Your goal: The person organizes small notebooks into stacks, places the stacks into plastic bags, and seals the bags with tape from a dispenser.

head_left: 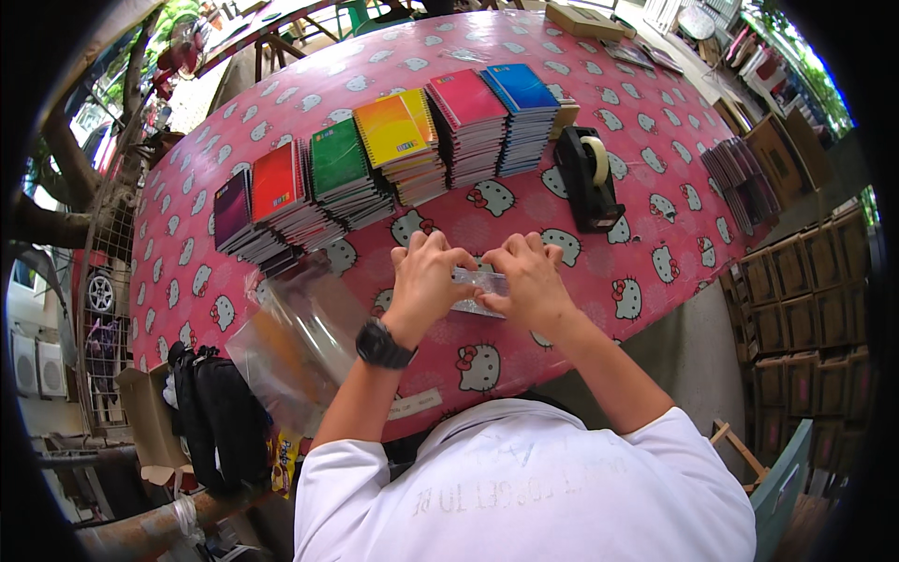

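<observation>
My left hand [426, 284], with a black watch [382, 344] on its wrist, and my right hand [531, 284] meet over the near middle of the table. Between them they grip a small packet [480, 302] in shiny clear plastic, fingers curled over its far edge and thumbs at its near side. My hands cover most of it, so its contents are unclear. Beyond them runs a row of spiral notebook stacks: purple [233, 208], red [278, 178], green [339, 159], yellow [393, 131], pink [465, 98] and blue [520, 89]. A black tape dispenser [585, 183] stands to the right.
Clear plastic bags [304, 337] lie left of my arms on the pink patterned tablecloth [478, 365]. More notebooks [740, 183] are piled at the right edge, near stacked brown cartons [805, 290]. A black bag [220, 412] hangs at the lower left.
</observation>
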`<state>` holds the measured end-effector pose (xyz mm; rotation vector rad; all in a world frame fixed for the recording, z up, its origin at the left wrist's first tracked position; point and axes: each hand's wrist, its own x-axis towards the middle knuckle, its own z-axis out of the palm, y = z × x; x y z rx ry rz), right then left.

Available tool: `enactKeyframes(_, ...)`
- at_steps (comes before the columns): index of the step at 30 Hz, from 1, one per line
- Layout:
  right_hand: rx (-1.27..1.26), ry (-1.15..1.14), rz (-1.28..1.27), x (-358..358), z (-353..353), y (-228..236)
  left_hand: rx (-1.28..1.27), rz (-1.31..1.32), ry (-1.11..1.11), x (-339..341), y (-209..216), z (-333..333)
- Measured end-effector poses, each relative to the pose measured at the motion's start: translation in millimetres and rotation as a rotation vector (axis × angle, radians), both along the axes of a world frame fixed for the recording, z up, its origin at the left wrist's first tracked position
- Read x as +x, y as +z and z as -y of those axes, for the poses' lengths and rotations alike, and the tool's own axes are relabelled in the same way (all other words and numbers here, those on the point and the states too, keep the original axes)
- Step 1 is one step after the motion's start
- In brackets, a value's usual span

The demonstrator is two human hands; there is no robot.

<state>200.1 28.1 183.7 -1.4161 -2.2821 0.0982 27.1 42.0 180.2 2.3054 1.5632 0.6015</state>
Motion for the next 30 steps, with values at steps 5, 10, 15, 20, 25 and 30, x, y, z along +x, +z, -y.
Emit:
enactKeyframes(5,-0.772,0.102,-0.437,13.7,-48.1,-17.8,-0.207,0.100,0.011,-4.1,-10.5,-19.7)
enactKeyframes(10,-0.913,0.146,-0.648,18.7,-54.2,-30.1,0.514,0.135,0.058,10.5,-30.2,40.2)
enactKeyframes(15,-0.757,0.102,-0.506,21.9,-44.9,-20.8,0.264,0.009,0.003,30.0,-56.1,79.0)
enactKeyframes(20,-0.351,-0.286,-0.834,111.1,-75.5,-17.5,0.193,-0.016,0.054,23.2,-60.1,82.1)
enactKeyframes(25,-0.385,-0.715,-0.638,233.8,-137.1,-94.1,0.202,-0.032,0.037,39.1,-56.4,74.9)
enactKeyframes(30,-0.227,-0.430,-0.787,211.8,-118.7,-83.1,0.199,-0.018,0.068,32.4,-62.4,79.4)
